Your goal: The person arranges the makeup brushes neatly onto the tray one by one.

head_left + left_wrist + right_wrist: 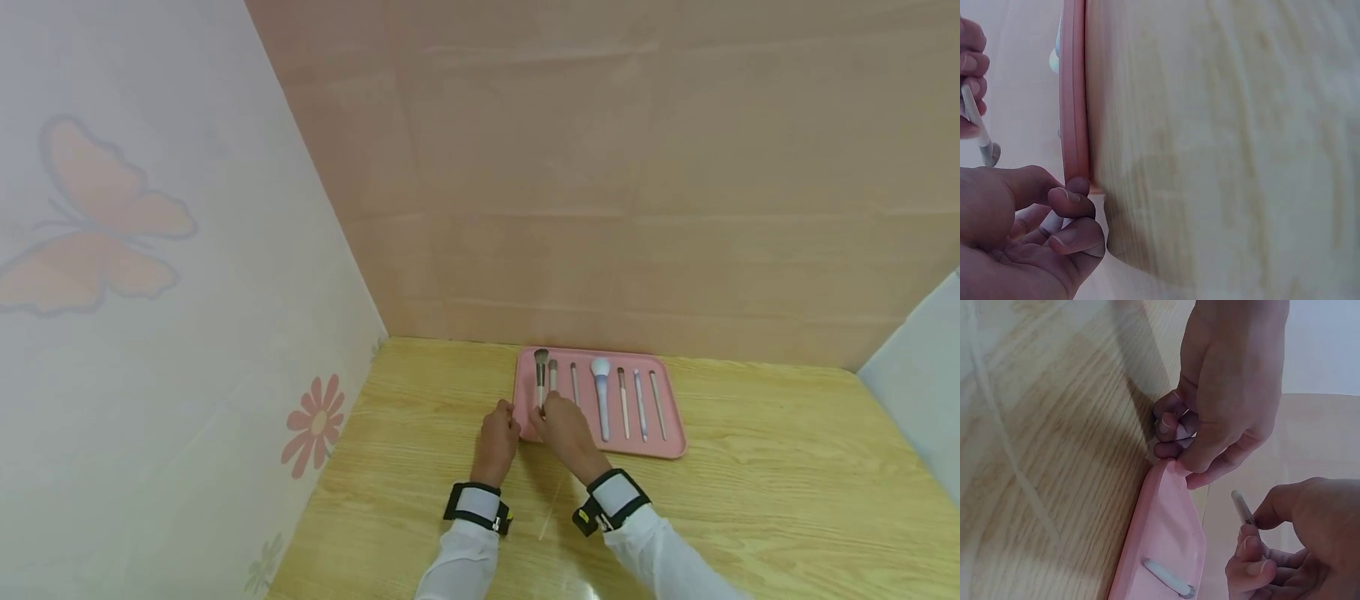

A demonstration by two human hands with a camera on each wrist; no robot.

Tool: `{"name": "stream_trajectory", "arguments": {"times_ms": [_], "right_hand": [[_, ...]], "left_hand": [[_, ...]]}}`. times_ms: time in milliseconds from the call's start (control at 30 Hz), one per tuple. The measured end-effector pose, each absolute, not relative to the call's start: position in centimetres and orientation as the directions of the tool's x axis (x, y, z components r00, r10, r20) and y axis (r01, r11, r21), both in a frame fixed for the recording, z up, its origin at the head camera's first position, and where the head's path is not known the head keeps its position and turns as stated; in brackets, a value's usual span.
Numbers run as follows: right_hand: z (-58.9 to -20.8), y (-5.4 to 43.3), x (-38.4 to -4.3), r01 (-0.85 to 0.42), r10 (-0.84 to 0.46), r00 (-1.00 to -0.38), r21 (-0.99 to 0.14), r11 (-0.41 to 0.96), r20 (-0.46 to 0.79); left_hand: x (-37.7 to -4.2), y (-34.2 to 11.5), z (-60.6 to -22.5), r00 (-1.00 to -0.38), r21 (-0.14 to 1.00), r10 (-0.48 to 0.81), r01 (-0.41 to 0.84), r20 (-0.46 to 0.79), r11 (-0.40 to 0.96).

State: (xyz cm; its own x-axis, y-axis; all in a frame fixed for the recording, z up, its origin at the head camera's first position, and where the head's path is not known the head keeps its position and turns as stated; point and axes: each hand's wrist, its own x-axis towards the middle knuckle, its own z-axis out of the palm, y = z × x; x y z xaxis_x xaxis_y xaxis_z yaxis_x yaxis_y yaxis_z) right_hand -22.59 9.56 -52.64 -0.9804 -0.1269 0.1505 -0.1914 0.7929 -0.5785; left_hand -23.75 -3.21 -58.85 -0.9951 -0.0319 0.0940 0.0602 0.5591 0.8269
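A pink tray [675, 429] lies on the table with several makeup brushes side by side in it. At its near left corner my left hand [498, 437] pinches the rim between thumb and curled fingers. My right hand [567, 429] is over the left part of the tray, gripping a makeup brush [541, 377] with wide dark bristles by its pale handle. Beside it, a smaller brush [553, 373] is partly hidden by that hand. Farther right are a thin brush [575, 379] and a large white-tipped brush [602, 396]. In the right wrist view, one brush [1167, 577] rests in the tray.
The wood-grain table [765, 450] extends to both sides of the tray. Close behind the tray rises a pinkish-brown wall covering [540, 250]. A white wall with a flower and butterfly print [225, 333] borders the table's left side.
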Motion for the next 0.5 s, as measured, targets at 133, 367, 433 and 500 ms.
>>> {"name": "stream_trajectory", "arguments": {"times_ms": [133, 367, 433, 500], "right_hand": [[-52.6, 9.1, -23.5, -0.178, -0.108, -0.982, -0.573, 0.8, 0.155], [-53.0, 8.6, -25.1, -0.12, -0.065, -0.991, -0.577, 0.808, 0.116], [-53.4, 8.5, -25.5, -0.108, -0.061, -0.993, -0.576, 0.811, 0.101], [-53.7, 8.4, -25.8, -0.1, -0.061, -0.994, -0.575, 0.812, 0.087]], "left_hand": [[-23.9, -3.3, -59.0, -0.993, 0.817, -0.03, 0.073, 0.11, 0.572], [-23.9, -3.3, -59.2, -0.993, 0.815, -0.029, 0.08, 0.118, 0.573], [-23.8, -3.3, -59.3, -0.991, 0.81, -0.027, 0.092, 0.132, 0.579], [-23.8, -3.3, -59.3, -0.988, 0.799, -0.027, 0.108, 0.153, 0.591]]}}
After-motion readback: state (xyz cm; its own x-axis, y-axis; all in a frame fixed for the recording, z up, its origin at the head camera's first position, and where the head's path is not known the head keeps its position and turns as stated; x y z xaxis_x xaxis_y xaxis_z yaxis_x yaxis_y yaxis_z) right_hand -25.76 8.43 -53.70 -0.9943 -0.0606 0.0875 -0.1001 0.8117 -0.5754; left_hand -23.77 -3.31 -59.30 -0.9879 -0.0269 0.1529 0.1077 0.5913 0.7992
